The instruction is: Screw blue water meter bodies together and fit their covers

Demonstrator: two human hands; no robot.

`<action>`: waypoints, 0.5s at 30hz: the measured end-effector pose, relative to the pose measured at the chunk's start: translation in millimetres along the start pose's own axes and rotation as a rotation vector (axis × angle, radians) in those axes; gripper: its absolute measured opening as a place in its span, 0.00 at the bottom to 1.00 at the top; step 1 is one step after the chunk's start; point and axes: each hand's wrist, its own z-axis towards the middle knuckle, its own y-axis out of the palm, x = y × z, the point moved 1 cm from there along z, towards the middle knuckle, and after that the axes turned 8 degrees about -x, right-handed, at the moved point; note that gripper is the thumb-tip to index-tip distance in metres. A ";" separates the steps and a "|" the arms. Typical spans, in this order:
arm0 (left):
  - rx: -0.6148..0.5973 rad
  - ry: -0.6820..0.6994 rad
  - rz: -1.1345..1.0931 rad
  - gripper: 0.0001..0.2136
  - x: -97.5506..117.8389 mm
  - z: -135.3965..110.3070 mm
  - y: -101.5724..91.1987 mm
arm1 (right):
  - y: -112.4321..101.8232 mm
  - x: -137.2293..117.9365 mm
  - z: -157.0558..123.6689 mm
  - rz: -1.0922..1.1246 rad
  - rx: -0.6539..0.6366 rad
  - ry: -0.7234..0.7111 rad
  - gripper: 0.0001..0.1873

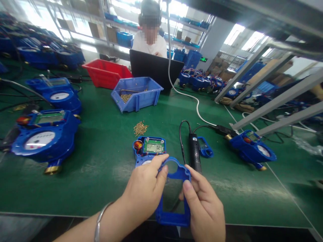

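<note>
Both hands hold a blue plastic meter cover point(174, 220), tilted up over the table's front edge, with a round opening at its top and a large rectangular one below. My left hand point(142, 186) pinches its upper left edge between thumb and fingers. On the right edge, my right hand point(205, 205) grips with the thumb in front. Just beyond lies a blue water meter point(139, 161), partly hidden by my left hand, its green circuit board and lit display exposed. A black electric screwdriver point(194, 151) lies right of it, beside another blue cover point(207, 153).
A pile of brass screws point(140, 128) lies behind the meter. Farther back stand a blue bin point(141, 95) with screws, a red bin point(107, 74) and a black panel point(153, 67); a person sits behind it. More meters point(44, 137) stand left; another meter point(253, 148) lies right.
</note>
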 end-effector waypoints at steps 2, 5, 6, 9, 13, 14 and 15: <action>-0.056 0.014 0.024 0.19 1.7 1.7 -6.2 | -1.4 3.1 3.8 0.012 -0.051 -0.003 0.18; -0.095 0.009 0.068 0.23 4.4 0.5 -11.2 | -4.8 8.2 2.1 -0.044 -0.085 -0.094 0.17; -0.089 0.002 0.079 0.26 4.6 -1.3 -12.0 | -6.5 9.3 -0.2 -0.070 -0.088 -0.137 0.16; -0.037 0.079 0.036 0.22 1.6 -11.3 -14.0 | -12.6 9.1 -7.1 -0.105 -0.180 -0.223 0.17; 0.171 0.311 -0.090 0.11 -13.3 -31.2 -18.9 | -14.3 0.7 -3.7 0.137 -0.546 -0.162 0.27; 0.231 0.334 -0.120 0.12 -18.3 -35.9 -19.7 | -12.4 -1.2 -1.1 0.197 -0.661 -0.091 0.29; 0.268 0.346 -0.158 0.14 -23.2 -39.9 -20.0 | -10.0 -2.4 1.3 0.226 -0.769 -0.005 0.29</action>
